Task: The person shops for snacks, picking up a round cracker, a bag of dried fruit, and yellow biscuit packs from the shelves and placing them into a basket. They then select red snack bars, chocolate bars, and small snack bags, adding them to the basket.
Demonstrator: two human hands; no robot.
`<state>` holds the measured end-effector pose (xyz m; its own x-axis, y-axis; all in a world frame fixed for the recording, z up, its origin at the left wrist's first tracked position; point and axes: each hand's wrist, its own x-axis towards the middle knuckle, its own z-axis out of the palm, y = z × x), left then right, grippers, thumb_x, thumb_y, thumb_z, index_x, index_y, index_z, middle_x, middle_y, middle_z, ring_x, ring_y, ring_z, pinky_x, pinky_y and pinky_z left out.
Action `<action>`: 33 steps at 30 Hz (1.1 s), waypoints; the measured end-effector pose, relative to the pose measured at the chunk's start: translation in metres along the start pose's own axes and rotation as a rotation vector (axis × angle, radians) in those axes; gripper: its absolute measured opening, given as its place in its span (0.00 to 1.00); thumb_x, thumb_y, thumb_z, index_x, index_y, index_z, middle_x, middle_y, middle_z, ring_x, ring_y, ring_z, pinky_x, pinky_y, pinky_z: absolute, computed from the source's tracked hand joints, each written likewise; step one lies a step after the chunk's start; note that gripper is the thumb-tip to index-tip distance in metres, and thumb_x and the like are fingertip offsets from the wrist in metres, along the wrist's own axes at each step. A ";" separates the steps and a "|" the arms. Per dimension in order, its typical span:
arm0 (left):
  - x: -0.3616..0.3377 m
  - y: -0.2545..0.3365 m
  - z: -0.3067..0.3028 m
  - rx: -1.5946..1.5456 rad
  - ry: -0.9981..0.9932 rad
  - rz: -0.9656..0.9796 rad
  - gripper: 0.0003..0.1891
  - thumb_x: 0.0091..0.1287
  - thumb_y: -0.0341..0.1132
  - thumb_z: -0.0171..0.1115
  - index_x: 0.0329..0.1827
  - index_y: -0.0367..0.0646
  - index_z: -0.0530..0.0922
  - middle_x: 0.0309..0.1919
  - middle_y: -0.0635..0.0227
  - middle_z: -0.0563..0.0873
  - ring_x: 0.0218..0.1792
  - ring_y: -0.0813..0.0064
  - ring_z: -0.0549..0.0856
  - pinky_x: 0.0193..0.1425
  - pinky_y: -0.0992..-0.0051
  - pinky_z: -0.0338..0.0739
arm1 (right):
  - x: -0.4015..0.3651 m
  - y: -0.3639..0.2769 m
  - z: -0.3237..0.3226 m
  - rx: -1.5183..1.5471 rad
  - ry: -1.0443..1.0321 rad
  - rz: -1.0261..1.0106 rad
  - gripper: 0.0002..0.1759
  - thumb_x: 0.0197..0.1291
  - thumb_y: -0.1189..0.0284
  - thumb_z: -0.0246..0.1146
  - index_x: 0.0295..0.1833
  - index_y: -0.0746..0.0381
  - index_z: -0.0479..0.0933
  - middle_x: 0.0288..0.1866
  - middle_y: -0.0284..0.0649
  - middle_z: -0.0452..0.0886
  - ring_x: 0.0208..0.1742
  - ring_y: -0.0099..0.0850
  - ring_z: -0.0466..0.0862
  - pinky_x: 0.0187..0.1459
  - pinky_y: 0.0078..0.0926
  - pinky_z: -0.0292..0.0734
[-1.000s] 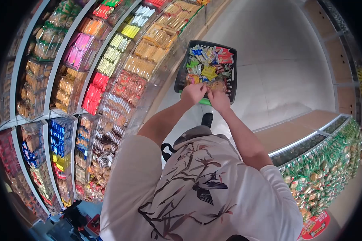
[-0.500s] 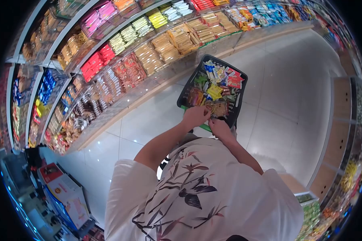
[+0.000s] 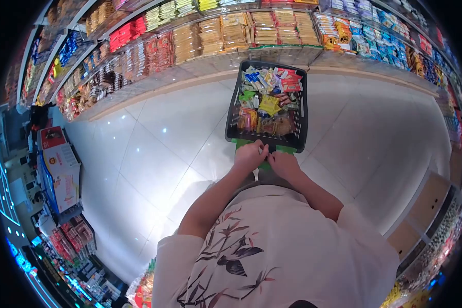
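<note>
Comparing with 0.5 s earlier, the left hand [image 3: 249, 156] and the right hand [image 3: 284, 165] had drawn back from the packets inside the black basket [image 3: 232, 117] to its near rim, above the green handle [image 3: 242, 144]. The fingers of both hands were curled in narrow and their tips met. Whether they pinched anything could not be told. The basket sat straight ahead, heaped with snack packets [image 3: 268, 104], where before it had angled to the right. The snack shelves [image 3: 231, 33] now ran across the top, just beyond the basket's far end. White floor tiles [image 3: 154, 138] spread wide on the left, reaching a red-and-white display box [image 3: 59, 161]. Another shelf [image 3: 436, 218] stood at the right, well apart from the basket.
</note>
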<state>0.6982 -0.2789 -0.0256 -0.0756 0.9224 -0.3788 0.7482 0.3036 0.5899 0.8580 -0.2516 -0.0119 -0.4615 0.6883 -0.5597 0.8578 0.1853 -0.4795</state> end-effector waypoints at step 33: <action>0.041 0.291 0.180 -0.104 0.193 -0.293 0.25 0.75 0.54 0.38 0.47 0.47 0.81 0.34 0.53 0.86 0.38 0.49 0.85 0.43 0.55 0.79 | -0.009 0.263 -0.217 -0.335 -0.017 -0.450 0.21 0.65 0.57 0.50 0.32 0.60 0.80 0.31 0.48 0.83 0.36 0.48 0.84 0.40 0.48 0.78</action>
<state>1.0318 -0.1960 0.0027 -0.4076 0.8176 -0.4067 0.6057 0.5753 0.5497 1.1368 -0.0569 0.0134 -0.7996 0.4793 -0.3618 0.5995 0.6726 -0.4338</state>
